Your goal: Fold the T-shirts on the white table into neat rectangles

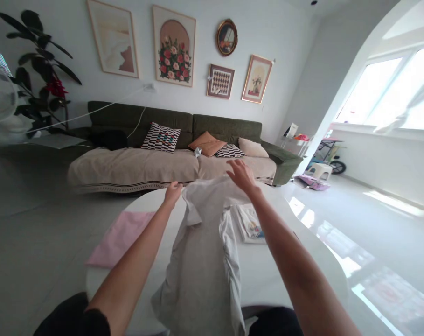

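A light grey garment lies lengthwise on a round white table, its lower part hanging over the near edge. My left hand is closed on the garment's far left corner. My right hand hovers over the far right corner with its fingers spread; I cannot tell whether it touches the cloth.
A folded pink cloth lies on the table's left side and a folded white printed garment on its right. Behind the table stands a dark green sofa with cushions, a tall plant at far left, bright windows at right.
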A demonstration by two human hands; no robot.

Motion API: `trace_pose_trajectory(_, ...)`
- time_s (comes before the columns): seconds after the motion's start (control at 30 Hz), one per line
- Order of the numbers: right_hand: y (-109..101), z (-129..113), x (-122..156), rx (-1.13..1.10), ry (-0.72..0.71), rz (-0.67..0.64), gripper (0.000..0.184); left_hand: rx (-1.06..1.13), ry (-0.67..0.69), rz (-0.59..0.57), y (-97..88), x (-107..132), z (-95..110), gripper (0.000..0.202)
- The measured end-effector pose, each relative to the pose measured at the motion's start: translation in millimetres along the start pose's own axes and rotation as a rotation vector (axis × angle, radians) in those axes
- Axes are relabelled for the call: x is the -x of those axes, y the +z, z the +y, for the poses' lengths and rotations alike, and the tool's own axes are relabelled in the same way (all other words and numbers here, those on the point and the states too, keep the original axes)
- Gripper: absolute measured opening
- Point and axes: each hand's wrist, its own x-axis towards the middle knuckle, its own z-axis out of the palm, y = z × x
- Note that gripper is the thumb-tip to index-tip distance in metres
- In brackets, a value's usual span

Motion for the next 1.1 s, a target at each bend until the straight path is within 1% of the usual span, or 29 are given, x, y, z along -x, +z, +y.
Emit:
trace_pose_trajectory(0.03, 18.8, 3.3, 15.0, -0.003, 0.022, -0.023, 0.031, -0.065, -0.043, 0.010, 1.6, 6.8, -21.4, 0.026)
trace_pose_trajectory(0.1, 51.8, 8.3, 58.3, -0.009, 0.081, -0.088, 0.028, -0.186, -0.113, -0.006, 0.1, 30.7, -63.9, 0.031)
trace_pose_trajectory(0.17, 81.8, 9.8, 114.4, -0.023, 0.143, -0.195, 0.020, -0.284, -0.150, -0.068, -3.7, 66.5, -103.3, 0.031)
trace_pose_trajectory(0.23, 111.5, 7.1, 175.6, -0.032, 0.194, -0.310, 0.012, -0.365, -0.172, -0.128, -7.0, 108.4, -136.4, 0.031)
trace_pose_trajectory(0.27, 126.4, 4.3, 205.6, -0.033, 0.218, -0.355, 0.013, -0.432, -0.162, -0.161, -8.3, 129.0, -149.6, 0.032)
trace_pose_trajectory(0.3, 140.9, 0.9, 233.7, -0.034, 0.260, -0.404, 0.018, -0.573, -0.104, -0.199, -9.7, 148.1, -160.5, 0.033)
trace_pose_trajectory(0.33, 154.7, -3.1, 259.3, -0.048, 0.348, -0.467, 0.027, -0.670, -0.060, -0.208, -11.4, 164.9, -169.2, 0.035)
trace_pose_trajectory(0.4, 178.7, -13.0, 300.0, -0.030, 0.480, -0.476, 0.047, -0.790, -0.002, -0.243, -17.1, 190.1, -181.2, 0.039)
trace_pose_trajectory(0.47, 196.3, -25.8, 325.6, -0.027, 0.532, -0.456, 0.063, -0.779, -0.034, -0.281, -25.8, 205.2, -188.6, 0.040)
trace_pose_trajectory(0.53, 206.7, -40.9, 337.6, -0.040, 0.490, -0.446, 0.074, -0.722, -0.118, -0.309, -36.0, 213.8, -193.4, 0.038)
trace_pose_trajectory(0.6, 210.2, -54.8, 339.4, -0.057, 0.402, -0.463, 0.075, -0.615, -0.212, -0.295, -45.2, 218.5, -195.1, 0.033)
trace_pose_trajectory(0.63, 209.4, -59.4, 337.3, -0.076, 0.361, -0.487, 0.068, -0.530, -0.247, -0.287, -48.9, 219.7, -194.1, 0.030)
trace_pose_trajectory(0.67, 206.9, -61.5, 333.6, -0.105, 0.336, -0.518, 0.054, -0.429, -0.275, -0.285, -51.9, 219.9, -191.5, 0.029)
trace_pose_trajectory(0.73, 197.3, -56.4, 321.8, -0.179, 0.346, -0.549, 0.020, -0.196, -0.330, -0.299, -55.7, 216.9, -180.6, 0.029)
trace_pose_trajectory(0.77, 190.6, -49.7, 313.9, -0.216, 0.369, -0.534, 0.010, -0.077, -0.363, -0.302, -56.4, 213.6, -172.7, 0.031)
trace_pose_trajectory(0.8, 183.1, -41.3, 305.0, -0.246, 0.398, -0.499, 0.012, 0.037, -0.402, -0.291, -56.4, 209.2, -163.4, 0.032)
trace_pose_trajectory(0.87, 167.7, -24.6, 285.9, -0.290, 0.432, -0.412, 0.017, 0.252, -0.499, -0.222, -53.4, 198.2, -142.7, 0.031)
trace_pose_trajectory(0.9, 161.1, -19.1, 277.1, -0.312, 0.425, -0.392, 0.017, 0.347, -0.544, -0.173, -50.4, 192.4, -132.2, 0.029)
trace_pose_trajectory(0.93, 156.0, -16.9, 269.6, -0.333, 0.402, -0.399, 0.016, 0.428, -0.578, -0.126, -46.5, 187.0, -122.1, 0.028)
trace_pose_trajectory(0.97, 152.8, -18.4, 264.1, -0.351, 0.361, -0.435, 0.020, 0.496, -0.598, -0.093, -41.8, 182.4, -112.7, 0.028)
trace_pose_trajectory(1.03, 152.6, -31.0, 260.2, -0.374, 0.251, -0.548, 0.035, 0.587, -0.588, -0.074, -32.0, 176.2, -97.0, 0.028)
trace_pose_trajectory(1.07, 155.1, -39.8, 261.4, -0.380, 0.217, -0.596, 0.038, 0.611, -0.563, -0.080, -27.9, 174.5, -91.0, 0.027)
trace_pose_trajectory(1.1, 158.4, -48.2, 263.9, -0.385, 0.204, -0.628, 0.035, 0.626, -0.536, -0.091, -24.8, 173.4, -86.2, 0.026)
